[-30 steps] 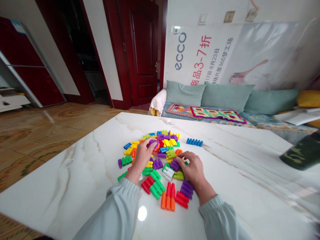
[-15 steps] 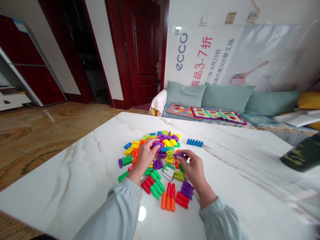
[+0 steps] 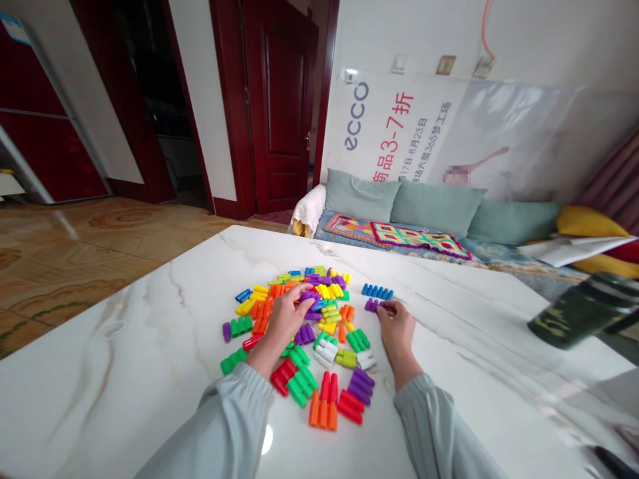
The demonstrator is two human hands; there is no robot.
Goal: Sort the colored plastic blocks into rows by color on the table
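Note:
My left hand [image 3: 283, 320] is closed over the pile, with a purple toy building block [image 3: 310, 299] between thumb and fingers. On the right, my right hand [image 3: 398, 329] pinches another purple block [image 3: 371, 305] at the tabletop, just in front of a row of blue blocks [image 3: 378, 291]. Each block looks like several rounded plastic tubes joined side by side. Between and around my hands spread many more: green blocks [image 3: 302, 384], a stack of red and orange blocks [image 3: 324, 407], a white block [image 3: 326, 352] and yellow ones [image 3: 330, 291]. My left hand hides part of the pile.
Everything lies on a white marble-patterned table [image 3: 164, 379]. A dark green camouflage cup [image 3: 574, 313] stands at the right. Beyond the far edge is a sofa with pale green cushions [image 3: 434, 206]; a dark red door [image 3: 279, 106] is behind.
My right hand has moved away from the pile to the right, bringing the purple block down near the blue row. My left hand stays over the pile with its block. The view has shifted slightly.

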